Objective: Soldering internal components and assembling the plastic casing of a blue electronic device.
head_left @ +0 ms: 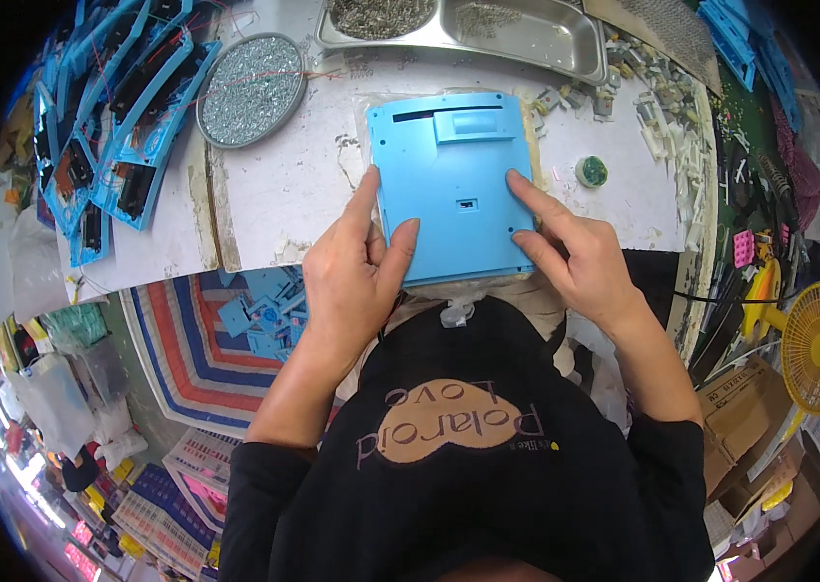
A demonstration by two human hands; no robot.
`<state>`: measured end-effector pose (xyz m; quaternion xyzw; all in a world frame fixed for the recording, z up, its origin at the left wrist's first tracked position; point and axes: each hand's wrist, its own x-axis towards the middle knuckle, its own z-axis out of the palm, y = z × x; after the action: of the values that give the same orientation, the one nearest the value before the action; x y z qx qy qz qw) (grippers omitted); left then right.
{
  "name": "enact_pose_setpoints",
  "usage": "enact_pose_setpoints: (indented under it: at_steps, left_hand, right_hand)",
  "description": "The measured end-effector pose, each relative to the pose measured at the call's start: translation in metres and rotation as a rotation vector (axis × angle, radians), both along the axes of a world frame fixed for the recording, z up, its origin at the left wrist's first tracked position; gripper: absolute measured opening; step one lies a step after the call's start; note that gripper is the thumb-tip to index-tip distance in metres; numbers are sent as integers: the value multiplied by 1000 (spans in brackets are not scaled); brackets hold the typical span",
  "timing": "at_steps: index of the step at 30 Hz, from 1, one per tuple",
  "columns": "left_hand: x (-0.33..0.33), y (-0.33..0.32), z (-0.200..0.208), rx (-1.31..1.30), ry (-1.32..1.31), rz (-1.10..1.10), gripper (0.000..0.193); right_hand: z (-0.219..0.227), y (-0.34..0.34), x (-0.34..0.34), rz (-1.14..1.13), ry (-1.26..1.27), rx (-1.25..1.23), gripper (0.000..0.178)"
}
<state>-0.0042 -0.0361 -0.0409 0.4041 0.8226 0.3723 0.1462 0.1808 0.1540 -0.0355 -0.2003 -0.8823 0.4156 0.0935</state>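
A flat light-blue plastic casing (pixel 444 233) lies in front of me at the table's near edge. It has a slot and a raised block near its far end, and a small opening at its middle. My left hand (pixel 347 272) grips the left edge, index finger along the side and thumb on the top face near the lower left. On the opposite edge, my right hand (pixel 579 257) presses with index finger and thumb, its other fingers curled. Beneath the casing, clear plastic wrapping and a pale pad (pixel 526 126) show at its borders.
Blue casings with wires (pixel 138 136) pile up at far left, beside a round dish of screws (pixel 253 92). A metal tray (pixel 565 44) stands at the back. Right of the casing are a small green-filled container (pixel 591 172) and scattered white parts. A striped bag (pixel 177 359) holds blue pieces.
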Motion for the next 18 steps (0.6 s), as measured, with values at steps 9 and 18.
enact_pose_setpoints:
  at_steps: [9, 18]
  left_hand:
    - [-28, -11, 10, -31, -338, -109, 52]
    - [-193, 8, 0, -379, 731, 92, 16]
  right_hand:
    - [27, 10, -7, 131, -233, 408, 54]
    - [92, 32, -63, 585, -459, 679, 47]
